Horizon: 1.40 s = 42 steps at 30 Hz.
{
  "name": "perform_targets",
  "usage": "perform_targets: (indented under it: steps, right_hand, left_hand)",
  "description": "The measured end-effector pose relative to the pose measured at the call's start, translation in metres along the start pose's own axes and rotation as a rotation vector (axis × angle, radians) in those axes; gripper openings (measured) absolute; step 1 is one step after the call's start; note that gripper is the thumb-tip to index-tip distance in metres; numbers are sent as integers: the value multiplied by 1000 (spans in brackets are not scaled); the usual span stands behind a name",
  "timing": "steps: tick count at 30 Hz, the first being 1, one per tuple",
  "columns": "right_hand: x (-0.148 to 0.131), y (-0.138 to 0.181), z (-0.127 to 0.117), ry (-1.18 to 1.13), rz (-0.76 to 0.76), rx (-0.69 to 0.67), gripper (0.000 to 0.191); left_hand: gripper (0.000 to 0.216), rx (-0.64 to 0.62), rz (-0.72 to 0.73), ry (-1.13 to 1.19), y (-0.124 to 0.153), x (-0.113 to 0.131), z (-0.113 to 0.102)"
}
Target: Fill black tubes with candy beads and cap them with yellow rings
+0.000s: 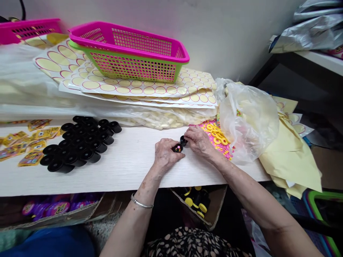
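My left hand (166,154) is closed around a small black cup (177,148) with a few pink and yellow bits inside. Right beside it, the fingers of my right hand (197,140) grip a second small black container (183,140); what lies inside it is too dark to tell. The two black pieces are close together above the white table (139,157). Near my right wrist, yellow rings (217,135) lie on a spread of small pink and yellow pieces (209,125).
Several black cups (80,142) stand grouped at left, beside yellow wrappers (32,142). A pink and green basket (134,57) rests on sticker sheets (150,90) along the wall. At right sits a clear plastic bag (246,121). Below the table edge, a cardboard box (218,203) holds black, yellow-capped containers.
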State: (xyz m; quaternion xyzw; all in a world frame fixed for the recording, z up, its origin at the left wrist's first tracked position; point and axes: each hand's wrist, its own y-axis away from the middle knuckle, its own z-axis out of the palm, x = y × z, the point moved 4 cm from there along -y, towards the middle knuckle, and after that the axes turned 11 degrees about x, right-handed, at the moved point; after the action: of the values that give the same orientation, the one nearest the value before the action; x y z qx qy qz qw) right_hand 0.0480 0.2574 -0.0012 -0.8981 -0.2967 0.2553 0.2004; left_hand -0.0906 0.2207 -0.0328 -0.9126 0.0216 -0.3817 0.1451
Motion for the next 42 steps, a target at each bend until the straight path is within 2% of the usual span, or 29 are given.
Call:
perform_targets:
  steps: [7,16,22,26,30,33,36,39,42]
  right_hand:
    - [-13,-6,-8,79,-71,-115,25]
    - [-19,-8,-8,222,-146,-210,21]
    - [-32,-15,-8,347,-255,-281,17]
    - [-29,-14,-8,315,-228,-276,17]
    - [-9,-7,-15,92,-95,-118,18]
    - [21,4,-32,-75,44,47,15]
    - [60,21,-55,-12,197,135,16]
    - [90,39,-74,170,279,36,11]
    - [100,51,-79,248,290,-126,9]
  left_hand:
    - [26,-9,-24,-14,0,0,0]
    - [21,14,26,-9,1,-1,2]
    - [29,9,26,-29,-1,-1,2]
    - [27,-9,35,-67,-2,0,1]
    - [39,6,23,-50,-3,-2,1]
    - [44,13,-11,-46,-2,-5,2]
    - [46,24,-32,-23,-2,-7,3]
    - [49,20,-59,22,-3,-9,3]
    - [54,-4,-81,58,-4,-11,3]
